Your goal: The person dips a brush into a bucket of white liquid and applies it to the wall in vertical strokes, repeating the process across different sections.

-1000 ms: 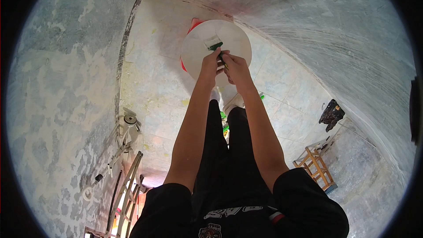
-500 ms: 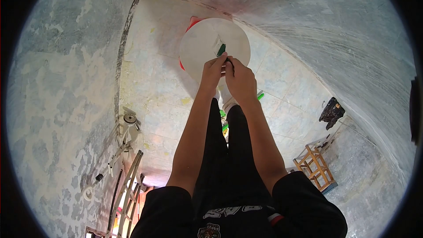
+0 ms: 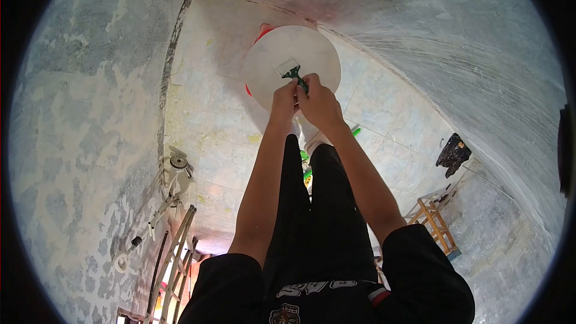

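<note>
Both of my hands meet over a round white top (image 3: 264, 54) in front of me, with red parts (image 3: 264, 30) showing at its edge. My right hand (image 3: 319, 103) is closed on the green handle of a scraper (image 3: 294, 73), whose pale, wide blade points away to the upper left. My left hand (image 3: 283, 102) is closed right beside it, fingertips at the lower part of the handle. The fingers partly hide the handle's end.
A wooden stool (image 3: 437, 226) and a black crumpled object (image 3: 453, 155) are at the right by the wall. On the left stand a ladder (image 3: 175, 264) and pipe fittings (image 3: 178, 162). Patchy grey walls close in around the tiled floor (image 3: 207, 114).
The scraper has turned and its pale blade now shows to the upper left. My right hand has shifted slightly on the handle; my left hand has moved a little lower.
</note>
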A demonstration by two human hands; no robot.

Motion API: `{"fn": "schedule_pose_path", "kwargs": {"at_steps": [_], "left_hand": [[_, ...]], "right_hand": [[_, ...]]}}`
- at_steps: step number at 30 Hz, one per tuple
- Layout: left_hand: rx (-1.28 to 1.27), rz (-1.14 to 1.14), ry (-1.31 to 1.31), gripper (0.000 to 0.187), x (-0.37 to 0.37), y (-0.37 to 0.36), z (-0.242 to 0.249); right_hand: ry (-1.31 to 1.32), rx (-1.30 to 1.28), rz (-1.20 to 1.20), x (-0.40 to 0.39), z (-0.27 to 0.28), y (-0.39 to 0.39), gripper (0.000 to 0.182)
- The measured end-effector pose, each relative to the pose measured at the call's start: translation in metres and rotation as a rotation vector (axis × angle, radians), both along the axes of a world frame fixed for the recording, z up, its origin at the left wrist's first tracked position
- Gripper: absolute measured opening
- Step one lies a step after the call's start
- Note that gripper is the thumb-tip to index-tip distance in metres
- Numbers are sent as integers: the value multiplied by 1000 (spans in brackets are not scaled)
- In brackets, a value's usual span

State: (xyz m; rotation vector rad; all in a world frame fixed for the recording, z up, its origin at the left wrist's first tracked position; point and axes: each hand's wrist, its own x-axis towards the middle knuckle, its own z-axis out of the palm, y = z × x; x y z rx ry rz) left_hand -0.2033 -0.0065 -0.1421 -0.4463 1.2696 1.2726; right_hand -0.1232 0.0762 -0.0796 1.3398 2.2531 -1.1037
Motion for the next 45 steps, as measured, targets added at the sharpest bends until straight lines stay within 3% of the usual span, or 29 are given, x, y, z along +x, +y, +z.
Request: {"fn": "schedule_pose_path", "kwargs": {"at_steps": [3,5,9,11,15,19,25,32,34,45], "left_hand": [[35,51,43,32,11,-1,9],[73,-42,71,40,17,-8,17],[89,-169,93,46,17,-26,53],[64,-666,196,53,-1,-56,58],[-108,-665,227,54,-3,-103,58],[-27,-545,81,53,20,-103,53],[22,-387,-29,60,71,-68,41],[-61,-143,-52,45,96,-51,37],[-98,-22,-161,42,96,-48,38],[-117,62,-256,36,84,-41,59]], "right_hand": [[159,-47,-196,16,-10,-5,33],[278,-63,-326,29,-8,-13,32],[236,-73,-358,53,20,-16,32],[248,-153,-410,65,30,-16,31],[147,-295,-411,88,37,-13,32],[174,-552,-533,101,37,-17,29],[184,-634,-620,116,31,-35,30],[163,-771,-676,111,38,-37,29],[178,-839,-717,105,49,-31,28],[248,-965,-774,99,69,-27,24]]}}
